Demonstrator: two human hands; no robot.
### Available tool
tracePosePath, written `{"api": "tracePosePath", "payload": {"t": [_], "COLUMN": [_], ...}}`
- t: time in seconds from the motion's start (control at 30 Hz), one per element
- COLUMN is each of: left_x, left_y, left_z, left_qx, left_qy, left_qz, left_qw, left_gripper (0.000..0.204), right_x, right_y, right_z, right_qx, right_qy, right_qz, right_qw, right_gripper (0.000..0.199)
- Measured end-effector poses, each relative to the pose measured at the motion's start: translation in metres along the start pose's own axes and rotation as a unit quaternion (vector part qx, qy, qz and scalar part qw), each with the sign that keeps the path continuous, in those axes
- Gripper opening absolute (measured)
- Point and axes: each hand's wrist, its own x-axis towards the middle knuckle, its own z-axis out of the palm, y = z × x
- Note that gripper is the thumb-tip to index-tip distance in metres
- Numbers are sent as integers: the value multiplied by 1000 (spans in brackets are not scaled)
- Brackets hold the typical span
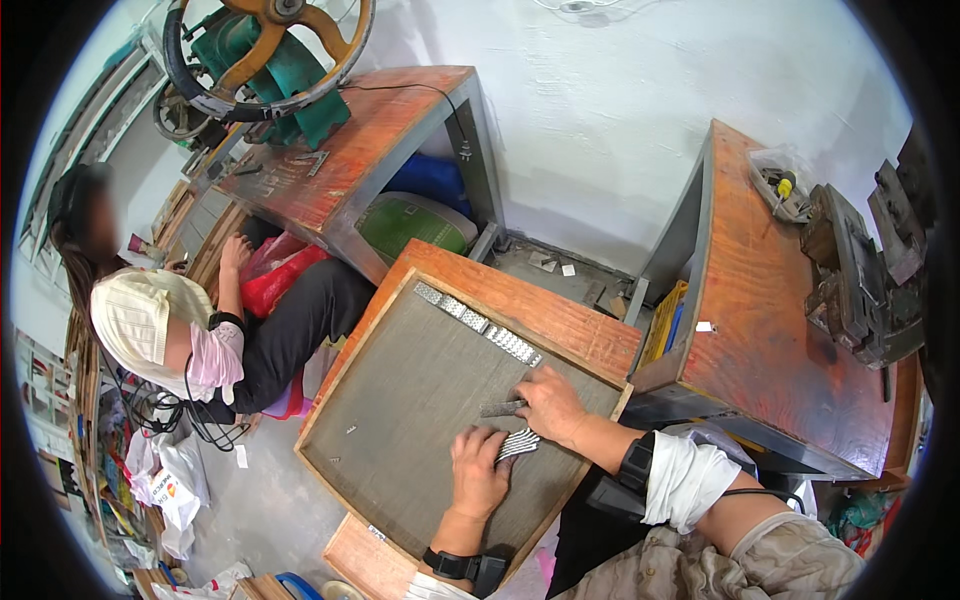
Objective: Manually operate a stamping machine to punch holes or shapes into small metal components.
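Note:
A shallow wooden-rimmed tray (400,400) with a grey bottom lies in front of me. My left hand (478,472) is low over its near right part, fingers closed on a fanned bunch of shiny metal strips (518,444) that look like watch-band pieces. Just beyond it, my right hand (552,405) pinches one end of a darker grey metal strip (497,409), which points left across the tray. Along the far rim runs a row of silver watch-band pieces (480,322), laid end to end. Two tiny metal bits (351,429) rest at the tray's left.
A co-worker (165,310) sits at the left, beside a bench (350,130) bearing a green machine with a large handwheel (285,55). On the right stands another bench (770,340) with a heavy metal fixture (860,270) and a plastic tub (778,185).

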Motion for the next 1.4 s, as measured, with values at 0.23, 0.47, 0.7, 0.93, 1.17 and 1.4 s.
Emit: {"api": "tracePosePath", "payload": {"t": [0.23, 0.47, 0.7, 0.93, 1.17, 1.4], "left_x": [-1, 6, 5, 11, 5, 0], "left_y": [-1, 1, -8, 0, -2, -7], "left_z": [-3, -6, -7, -6, -4, -1], "left_qx": [179, 163, 136, 86, 81, 52], "left_qy": [43, 43, 10, -2, 20, 24], "left_qz": [68, 75, 130, 71, 66, 36], "left_qw": [980, 983, 982, 994, 994, 998], "left_gripper": [45, 45, 45, 42, 42, 43], "right_x": [0, 3, 4, 42, 56, 36], "right_y": [-2, 10, -6, 7, -1, 2], "right_z": [2, -3, -20, 1, -12, -22], "right_qx": [64, -25, -45, -226, -336, -269], "right_qy": [-39, -52, -104, 30, -44, 34], "right_qz": [56, -120, -130, 62, -59, -150], "right_qw": [996, 991, 985, 972, 939, 951], "right_gripper": [24, 22, 18, 28, 16, 14]}}
